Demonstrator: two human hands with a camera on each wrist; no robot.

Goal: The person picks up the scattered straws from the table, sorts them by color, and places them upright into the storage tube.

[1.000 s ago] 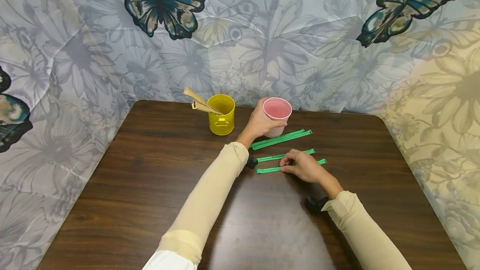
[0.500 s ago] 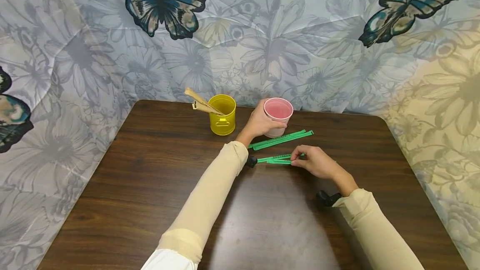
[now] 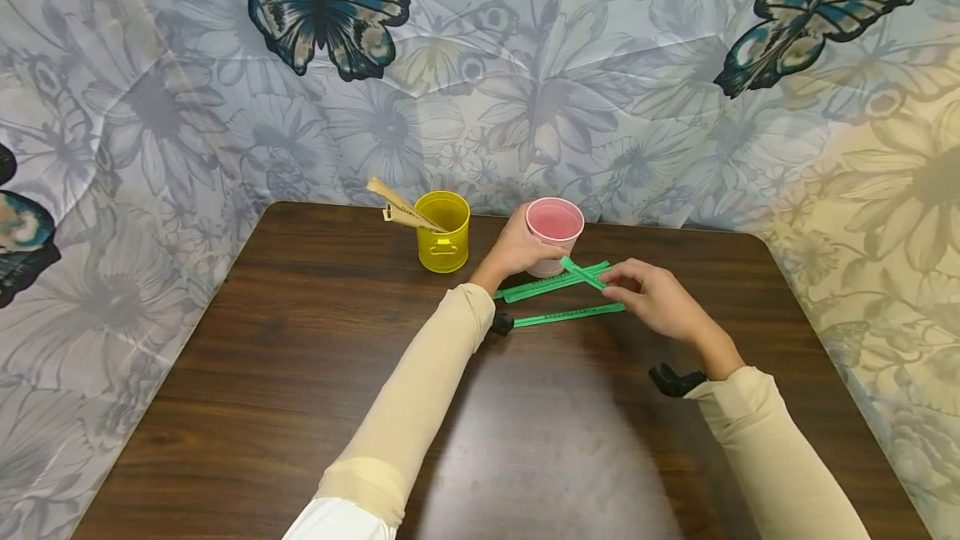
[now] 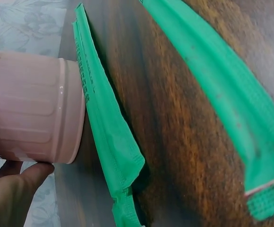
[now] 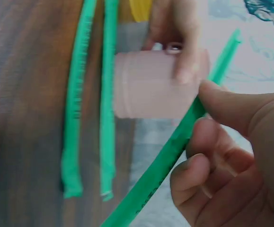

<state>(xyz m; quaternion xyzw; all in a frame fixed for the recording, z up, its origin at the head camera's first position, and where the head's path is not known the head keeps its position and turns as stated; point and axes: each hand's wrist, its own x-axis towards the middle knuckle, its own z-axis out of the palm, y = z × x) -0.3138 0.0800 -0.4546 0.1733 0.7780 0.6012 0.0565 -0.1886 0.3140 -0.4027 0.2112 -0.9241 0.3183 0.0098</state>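
My left hand (image 3: 516, 247) holds a small pink bucket-shaped cup (image 3: 553, 223) upright at the table's far side. Between thumb and fingers, my right hand (image 3: 660, 300) pinches a slim green stick packet (image 5: 163, 149). That packet is raised and slants toward the cup, its far end near the cup's front in the head view. Two more green stick packets (image 4: 110, 135) lie together just before the cup. Nearer me lies a single green stick packet (image 3: 570, 316), its left end beside the black wrist camera.
Left of the pink cup stands a yellow bucket-shaped cup (image 3: 442, 255) with several tan stick packets (image 3: 401, 208) leaning out over its rim. The brown wooden table (image 3: 300, 340) ends at a butterfly-patterned cloth (image 3: 390, 123).
My right hand has picked up the nearest green packet and carried it up and away from me toward the pink cup. My left hand keeps hold of the cup in the same spot.
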